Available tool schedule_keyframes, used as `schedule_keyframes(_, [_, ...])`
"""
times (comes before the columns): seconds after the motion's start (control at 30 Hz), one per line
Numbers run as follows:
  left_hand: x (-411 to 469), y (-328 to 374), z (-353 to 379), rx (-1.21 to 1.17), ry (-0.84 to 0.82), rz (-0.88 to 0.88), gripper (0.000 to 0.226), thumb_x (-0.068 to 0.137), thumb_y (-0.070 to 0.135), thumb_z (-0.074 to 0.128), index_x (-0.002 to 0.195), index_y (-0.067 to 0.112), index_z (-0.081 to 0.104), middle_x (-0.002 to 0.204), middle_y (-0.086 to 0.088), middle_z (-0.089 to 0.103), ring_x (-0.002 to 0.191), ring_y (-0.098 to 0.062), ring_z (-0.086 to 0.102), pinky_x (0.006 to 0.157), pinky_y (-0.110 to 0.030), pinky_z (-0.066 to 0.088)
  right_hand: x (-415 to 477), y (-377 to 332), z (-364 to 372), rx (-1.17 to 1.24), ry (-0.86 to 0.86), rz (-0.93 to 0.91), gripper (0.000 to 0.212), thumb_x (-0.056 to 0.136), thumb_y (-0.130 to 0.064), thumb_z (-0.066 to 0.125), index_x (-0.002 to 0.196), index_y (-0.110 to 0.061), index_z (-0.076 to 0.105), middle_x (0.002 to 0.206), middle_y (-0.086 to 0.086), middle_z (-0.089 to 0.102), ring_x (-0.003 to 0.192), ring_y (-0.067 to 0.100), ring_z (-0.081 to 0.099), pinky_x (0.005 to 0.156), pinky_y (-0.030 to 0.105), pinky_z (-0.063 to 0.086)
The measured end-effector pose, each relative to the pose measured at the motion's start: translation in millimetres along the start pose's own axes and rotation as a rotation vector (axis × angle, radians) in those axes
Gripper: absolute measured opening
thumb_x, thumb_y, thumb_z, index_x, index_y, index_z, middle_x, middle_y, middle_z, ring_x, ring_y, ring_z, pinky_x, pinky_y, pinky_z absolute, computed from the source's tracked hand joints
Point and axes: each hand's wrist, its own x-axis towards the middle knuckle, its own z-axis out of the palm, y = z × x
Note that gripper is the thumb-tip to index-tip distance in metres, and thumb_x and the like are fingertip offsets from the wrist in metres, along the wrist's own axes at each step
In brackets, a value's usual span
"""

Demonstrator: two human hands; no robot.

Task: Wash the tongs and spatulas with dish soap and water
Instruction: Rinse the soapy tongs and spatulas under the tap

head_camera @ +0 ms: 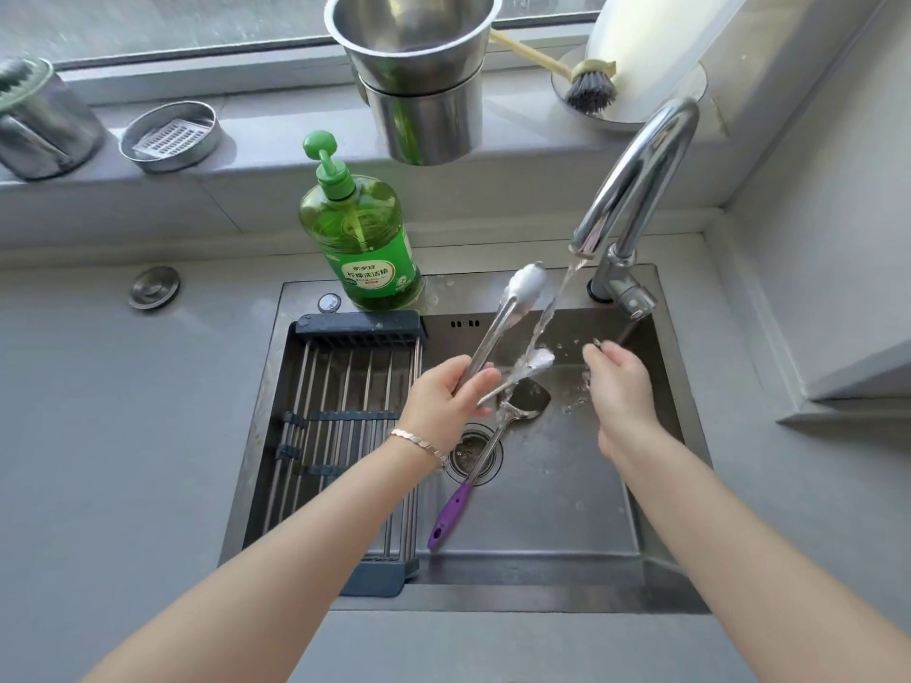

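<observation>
My left hand (446,399) grips steel tongs (498,332) by the handle end over the sink. The tongs' white-tipped arms are spread, and the stream from the faucet (636,189) runs over the lower arm. My right hand (618,386) hovers to the right of the stream with fingers apart and nothing in it. A steel spatula with a purple handle (485,456) lies on the sink floor across the drain. A green dish soap bottle (362,234) stands on the sink's back ledge.
A roll-up drying rack (340,426) covers the left part of the steel sink (567,510). On the window sill stand stacked steel cups (419,76), a round steel tin (170,135), a dish brush (586,86) and a paper towel roll (650,46). Grey counter surrounds the sink.
</observation>
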Motion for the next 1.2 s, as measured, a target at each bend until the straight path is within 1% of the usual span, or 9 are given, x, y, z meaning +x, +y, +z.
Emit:
schedule_keyframes(0.07, [-1.7, 3.6, 9.1, -0.138, 0.004, -0.008, 0.012, 0.092, 0.017, 0.054, 0.083, 0.014, 0.061, 0.090, -0.017, 0.066, 0.081, -0.019, 0.069, 0.068, -0.030, 0.060, 2.3, 8.8, -6.1, 0.157, -0.048, 0.164, 0.051, 0.093, -0.027, 0.053, 0.136, -0.003, 0.040, 0.134, 0.012, 0.048, 0.124, 0.023, 0.046, 0.103, 0.030, 0.035])
schedule_keyframes(0.13, [-2.5, 8.7, 18.7, -0.300, -0.005, -0.054, 0.012, 0.096, 0.015, 0.047, 0.091, 0.014, 0.058, 0.081, -0.011, 0.069, 0.070, -0.016, 0.071, 0.060, -0.027, 0.059, -0.8, 11.7, -6.8, 0.383, -0.186, 0.241, 0.051, 0.093, -0.027, 0.053, 0.135, -0.002, 0.038, 0.120, 0.018, 0.056, 0.119, 0.028, 0.052, 0.102, 0.035, 0.041])
schedule_keyframes(0.27, [1.2, 16.2, 38.0, -0.494, -0.023, -0.251, 0.021, 0.099, 0.022, 0.040, 0.111, 0.013, 0.054, 0.071, -0.007, 0.067, 0.051, -0.012, 0.067, 0.047, -0.027, 0.057, -8.8, 3.8, -12.6, 0.625, -0.314, 0.087, 0.048, 0.084, -0.029, 0.063, 0.126, -0.014, 0.047, 0.107, 0.013, 0.064, 0.096, 0.023, 0.066, 0.088, 0.033, 0.051])
schedule_keyframes(0.37, [3.7, 18.3, 49.2, -0.418, -0.055, -0.369, 0.025, 0.099, 0.029, 0.038, 0.113, 0.016, 0.055, 0.071, -0.006, 0.062, 0.040, -0.009, 0.060, 0.035, -0.017, 0.046, -13.9, -1.8, -17.6, 0.467, -0.361, -0.104, 0.054, 0.060, -0.041, 0.081, 0.107, -0.028, 0.060, 0.119, 0.010, 0.060, 0.110, 0.020, 0.059, 0.090, 0.028, 0.047])
schedule_keyframes(0.43, [3.6, 15.7, 55.5, -0.303, -0.082, -0.390, 0.031, 0.100, 0.032, 0.034, 0.113, 0.017, 0.057, 0.069, -0.005, 0.060, 0.032, -0.006, 0.050, 0.033, -0.012, 0.033, -18.9, -2.9, -20.5, 0.379, -0.416, -0.189, 0.031, 0.073, -0.031, 0.064, 0.104, -0.031, 0.061, 0.119, 0.004, 0.058, 0.117, 0.021, 0.053, 0.095, 0.030, 0.045])
schedule_keyframes(0.63, [0.9, 9.5, 63.8, -0.326, -0.092, -0.392, 0.035, 0.101, 0.036, 0.026, 0.083, 0.025, 0.054, 0.062, -0.004, 0.052, 0.031, -0.008, 0.041, 0.038, -0.012, 0.031, -28.8, 0.2, -20.4, 0.198, -0.520, -0.365, 0.031, 0.077, -0.026, 0.052, 0.106, -0.035, 0.057, 0.117, -0.010, 0.058, 0.117, 0.019, 0.056, 0.096, 0.031, 0.048])
schedule_keyframes(0.77, [-1.2, 4.4, 60.8, -0.347, -0.054, -0.344, 0.035, 0.101, 0.037, 0.024, 0.084, 0.023, 0.052, 0.061, 0.002, 0.051, 0.048, -0.011, 0.044, 0.046, -0.019, 0.038, -31.0, 4.2, -16.5, 0.128, -0.540, -0.391, 0.032, 0.078, -0.025, 0.054, 0.108, -0.037, 0.055, 0.128, 0.000, 0.053, 0.128, 0.022, 0.046, 0.107, 0.044, 0.038])
schedule_keyframes(0.97, [-0.6, 3.6, 55.5, -0.327, -0.042, -0.327, 0.033, 0.102, 0.035, 0.023, 0.083, 0.027, 0.049, 0.071, 0.002, 0.052, 0.062, -0.013, 0.047, 0.057, -0.025, 0.043, -34.3, 4.8, -10.8, 0.165, -0.551, -0.394, 0.030, 0.076, -0.024, 0.054, 0.105, -0.030, 0.055, 0.120, 0.002, 0.058, 0.122, 0.021, 0.052, 0.102, 0.035, 0.045])
schedule_keyframes(1.2, [22.4, 24.2, 51.4, -0.267, -0.022, -0.300, 0.026, 0.094, 0.023, 0.053, 0.073, 0.010, 0.060, 0.047, 0.004, 0.044, 0.033, -0.006, 0.039, 0.034, -0.015, 0.036, -22.2, -4.8, -8.5, 0.255, -0.349, -0.342, 0.011, 0.095, -0.014, 0.049, 0.097, -0.022, 0.056, 0.107, 0.003, 0.063, 0.103, 0.019, 0.063, 0.090, 0.029, 0.052])
